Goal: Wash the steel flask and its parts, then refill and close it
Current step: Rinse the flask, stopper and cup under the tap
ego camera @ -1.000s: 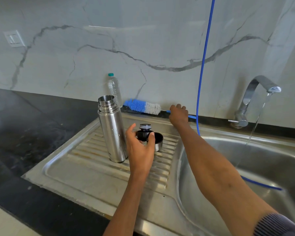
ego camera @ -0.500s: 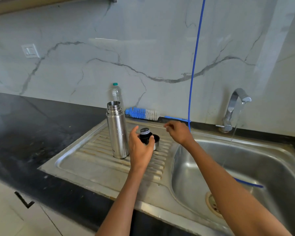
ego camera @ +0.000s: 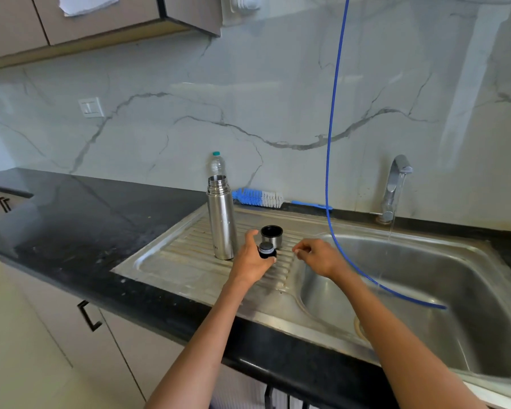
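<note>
Soft, even daylight, bright on the marble wall [ego camera: 278, 93]; pale glare on the dark counter [ego camera: 71, 208] at left. Wide-angle bending at the frame edges; slightly soft throughout.

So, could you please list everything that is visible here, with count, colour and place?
steel flask: 1, silver, upright on drainboard, open
cup lid: 1, silver and black, drainboard, right of flask
stopper: 1, black, in left hand
bottle brush: 1, blue and white, behind the sink rim
plastic bottle: 1, clear, behind flask
blue hose: 1, hangs into sink
tap: 1, silver, running
sink: 1, steel
left hand: holds stopper
right hand: empty
</note>
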Motion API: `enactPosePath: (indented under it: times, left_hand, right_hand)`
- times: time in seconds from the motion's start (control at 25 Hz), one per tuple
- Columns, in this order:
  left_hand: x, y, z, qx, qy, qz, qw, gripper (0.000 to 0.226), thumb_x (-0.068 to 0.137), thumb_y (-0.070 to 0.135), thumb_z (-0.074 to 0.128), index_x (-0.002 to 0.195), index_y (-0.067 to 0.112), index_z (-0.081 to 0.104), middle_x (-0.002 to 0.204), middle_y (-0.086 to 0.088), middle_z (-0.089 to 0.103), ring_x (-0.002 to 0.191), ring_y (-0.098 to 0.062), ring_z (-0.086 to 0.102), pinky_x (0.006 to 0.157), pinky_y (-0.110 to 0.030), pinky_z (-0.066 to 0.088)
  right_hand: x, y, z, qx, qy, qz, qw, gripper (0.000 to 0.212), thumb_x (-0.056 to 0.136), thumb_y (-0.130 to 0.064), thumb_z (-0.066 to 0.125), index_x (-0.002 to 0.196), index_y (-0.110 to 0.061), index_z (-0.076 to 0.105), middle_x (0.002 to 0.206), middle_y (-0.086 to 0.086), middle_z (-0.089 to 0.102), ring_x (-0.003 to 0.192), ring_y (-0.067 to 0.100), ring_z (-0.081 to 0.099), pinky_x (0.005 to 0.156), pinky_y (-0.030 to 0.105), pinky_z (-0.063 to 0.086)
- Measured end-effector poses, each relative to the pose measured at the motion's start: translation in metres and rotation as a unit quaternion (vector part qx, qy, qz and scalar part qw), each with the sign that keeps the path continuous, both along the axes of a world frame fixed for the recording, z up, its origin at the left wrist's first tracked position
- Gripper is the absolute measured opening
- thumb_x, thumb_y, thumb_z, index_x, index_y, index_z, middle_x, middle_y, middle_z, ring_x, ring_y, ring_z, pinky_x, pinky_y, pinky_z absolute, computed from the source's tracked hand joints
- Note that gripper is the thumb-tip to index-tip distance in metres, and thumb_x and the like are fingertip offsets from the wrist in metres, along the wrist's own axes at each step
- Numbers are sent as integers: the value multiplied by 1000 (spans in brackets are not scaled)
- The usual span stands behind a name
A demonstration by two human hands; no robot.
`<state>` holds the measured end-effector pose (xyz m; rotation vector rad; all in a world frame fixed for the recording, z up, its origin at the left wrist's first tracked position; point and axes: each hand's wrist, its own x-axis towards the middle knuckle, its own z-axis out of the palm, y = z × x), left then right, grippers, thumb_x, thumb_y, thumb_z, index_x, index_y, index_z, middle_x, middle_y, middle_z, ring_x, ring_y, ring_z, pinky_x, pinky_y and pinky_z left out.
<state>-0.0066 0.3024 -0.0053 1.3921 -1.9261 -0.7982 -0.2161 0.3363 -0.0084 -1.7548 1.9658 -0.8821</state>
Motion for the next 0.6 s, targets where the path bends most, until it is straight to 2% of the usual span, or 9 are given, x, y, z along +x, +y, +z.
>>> enactPosePath:
  times: [0.08,0.16,0.28,0.36,0.44,0.48,0.52,0.6]
  left_hand:
    - [4,0,-6,9,-14,-11,1000,89,83,28,83,151,26,26,124,-5,69,120,-24,62,96,-32,46]
    - [5,0,-9,13,-16,-19,1000,89,82,28,84,151,24,28,125,-5,68,122,-24,60,95,-30,44]
    - [9,4,-6,22,-1,-22,1000,93,79,45,85,153,24,31,137,-3,58,129,-23,55,104,-37,45]
    - [16,12,1,-68,27,22,997,76,85,54,76,145,23,43,133,0,57,122,-20,56,101,-41,51]
    - [27,12,15,-212,97,119,965,57,90,50,71,132,17,52,127,-3,56,116,-19,55,95,-42,55]
    - [32,5,24,-246,126,168,946,59,89,48,73,133,14,51,130,-6,54,119,-21,52,98,-45,53]
    - [37,-6,33,-236,144,203,939,71,86,49,76,139,12,46,137,-10,50,127,-25,48,106,-47,48]
    - [46,-36,51,-131,156,209,956,106,75,57,82,155,15,27,153,-11,40,141,-29,39,118,-52,34]
  right_hand:
    - [6,6,-3,10,2,-3,1000,14,99,-33,62,105,-29,74,102,-5,74,101,17,68,94,35,52]
    - [8,12,-4,15,-2,-1,1000,10,99,-34,62,101,-32,72,98,-8,72,100,16,68,91,33,51]
    - [10,20,-6,19,8,-4,1000,12,100,-35,60,101,-32,72,98,-8,72,99,15,67,85,30,48]
    - [11,24,-5,7,2,-4,1000,16,101,-36,59,105,-30,73,99,-7,73,99,14,67,88,32,50]
    - [14,26,-2,-19,-15,-4,1000,17,101,-37,58,107,-31,72,97,-10,73,99,14,67,92,36,53]
    - [16,26,-1,-33,-18,-2,999,17,101,-37,58,107,-31,72,94,-11,72,98,13,67,92,36,53]
    - [18,27,0,-45,-18,2,999,17,102,-35,57,108,-30,72,91,-13,72,96,12,67,91,36,54]
    - [22,28,4,-63,-21,6,998,18,102,-33,57,109,-28,73,88,-16,72,93,10,68,90,36,55]
